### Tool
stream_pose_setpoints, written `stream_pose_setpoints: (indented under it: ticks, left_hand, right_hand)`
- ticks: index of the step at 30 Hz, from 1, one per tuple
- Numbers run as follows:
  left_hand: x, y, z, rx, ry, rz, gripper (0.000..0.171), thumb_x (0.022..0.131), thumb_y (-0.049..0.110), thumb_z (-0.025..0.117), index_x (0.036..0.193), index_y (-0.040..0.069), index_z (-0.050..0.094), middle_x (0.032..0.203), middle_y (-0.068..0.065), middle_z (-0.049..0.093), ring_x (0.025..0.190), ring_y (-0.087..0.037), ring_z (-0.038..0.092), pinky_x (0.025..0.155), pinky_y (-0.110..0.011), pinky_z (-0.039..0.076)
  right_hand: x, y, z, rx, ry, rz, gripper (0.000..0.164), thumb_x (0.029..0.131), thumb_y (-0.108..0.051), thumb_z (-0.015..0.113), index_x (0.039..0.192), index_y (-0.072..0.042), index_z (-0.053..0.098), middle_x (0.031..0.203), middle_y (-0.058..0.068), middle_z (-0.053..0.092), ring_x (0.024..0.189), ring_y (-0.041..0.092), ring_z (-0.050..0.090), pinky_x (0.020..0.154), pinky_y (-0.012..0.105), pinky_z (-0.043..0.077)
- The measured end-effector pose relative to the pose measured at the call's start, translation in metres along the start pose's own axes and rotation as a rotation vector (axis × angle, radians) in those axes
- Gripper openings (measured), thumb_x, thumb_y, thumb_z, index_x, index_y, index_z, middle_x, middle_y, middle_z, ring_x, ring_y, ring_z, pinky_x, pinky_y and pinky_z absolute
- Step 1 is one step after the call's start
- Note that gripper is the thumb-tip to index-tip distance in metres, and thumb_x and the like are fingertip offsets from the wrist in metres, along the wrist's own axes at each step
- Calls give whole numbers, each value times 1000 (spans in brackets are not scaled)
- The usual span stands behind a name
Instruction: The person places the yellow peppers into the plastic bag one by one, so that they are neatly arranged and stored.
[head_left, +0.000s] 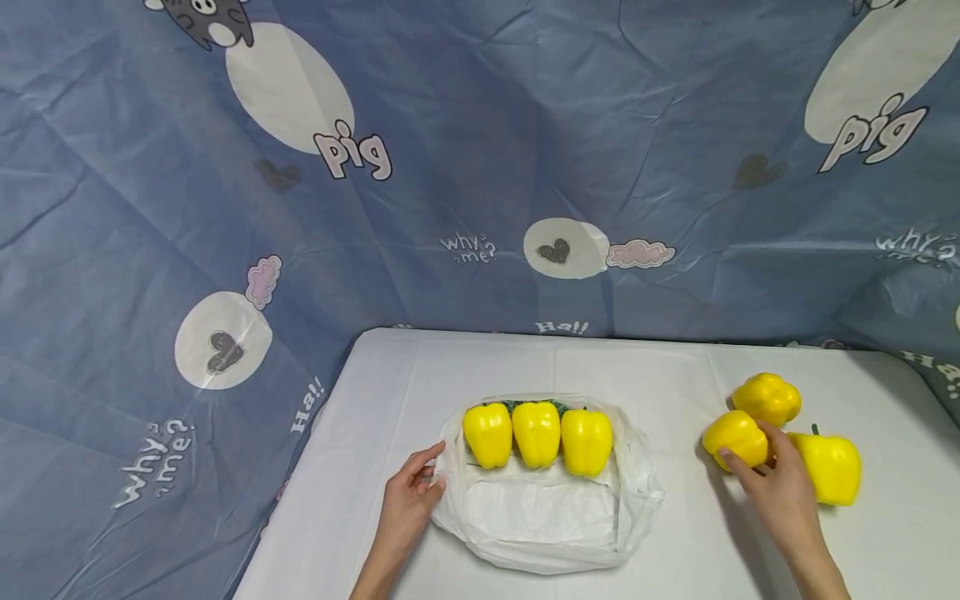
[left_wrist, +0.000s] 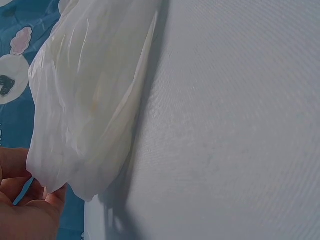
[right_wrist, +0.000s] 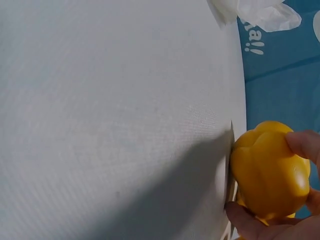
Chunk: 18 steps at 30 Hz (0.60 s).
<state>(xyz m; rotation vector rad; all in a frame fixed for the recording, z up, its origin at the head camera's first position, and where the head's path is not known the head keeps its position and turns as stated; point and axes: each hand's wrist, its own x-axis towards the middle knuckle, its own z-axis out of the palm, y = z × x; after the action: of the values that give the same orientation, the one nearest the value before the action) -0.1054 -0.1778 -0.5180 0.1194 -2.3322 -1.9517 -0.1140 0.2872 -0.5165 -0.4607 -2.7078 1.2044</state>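
A white plastic bag [head_left: 543, 554] lies with its mouth spread wide on the table. Inside, three yellow bell peppers [head_left: 537, 435] stand in a row along its far side. My left hand [head_left: 410, 492] pinches the bag's left rim; in the left wrist view the thin plastic [left_wrist: 90, 110] hangs from between the fingers and thumb. Over on the right, my right hand [head_left: 783, 490] grips another yellow bell pepper [head_left: 733, 439] between thumb and fingers. That pepper [right_wrist: 270, 170] shows its lobed end in the right wrist view, the thumb and fingers around its sides.
Two more yellow bell peppers lie by my right hand: one [head_left: 768, 398] just behind it, the other [head_left: 834, 469] to its right with a green stem. A white cloth covers the table [head_left: 360, 392]. Blue printed fabric [head_left: 480, 167] hangs behind and at the left.
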Motion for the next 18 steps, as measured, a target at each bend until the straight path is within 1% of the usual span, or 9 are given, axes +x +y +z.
stream_pose_setpoints:
  ticks: [6, 10, 13, 18]
  left_hand:
    - [-1, -1, 0, 6, -3, 2, 51, 81, -18, 63, 126, 5, 66, 110, -14, 61, 87, -19, 50, 64, -16, 39]
    - [0, -1, 0, 1, -8, -5, 51, 81, -18, 63, 127, 5, 66, 111, -14, 61, 88, -19, 51, 65, -16, 41]
    - [0, -1, 0, -6, -9, -11, 52, 81, -19, 62, 127, 5, 66, 112, -14, 61, 89, -20, 52, 66, -16, 42]
    - [1, -1, 0, -11, -7, -10, 52, 80, -19, 63, 126, 4, 66, 110, -15, 61, 87, -20, 52, 64, -16, 42]
  right_hand:
    - [2, -3, 0, 30, -40, 72, 70, 99, -36, 57, 148, 5, 29, 139, 31, 36, 118, 49, 42, 92, 63, 41]
    - [2, -4, -1, 39, -55, 104, 72, 99, -39, 56, 148, 6, 28, 140, 31, 35, 120, 49, 41, 94, 63, 40]
    - [3, -4, 0, 48, -62, 111, 72, 98, -40, 56, 147, 6, 28, 141, 32, 34, 120, 50, 40, 93, 64, 40]
    - [4, -5, 1, 58, -68, 83, 69, 98, -38, 57, 144, 6, 32, 140, 33, 35, 121, 52, 40, 93, 64, 40]
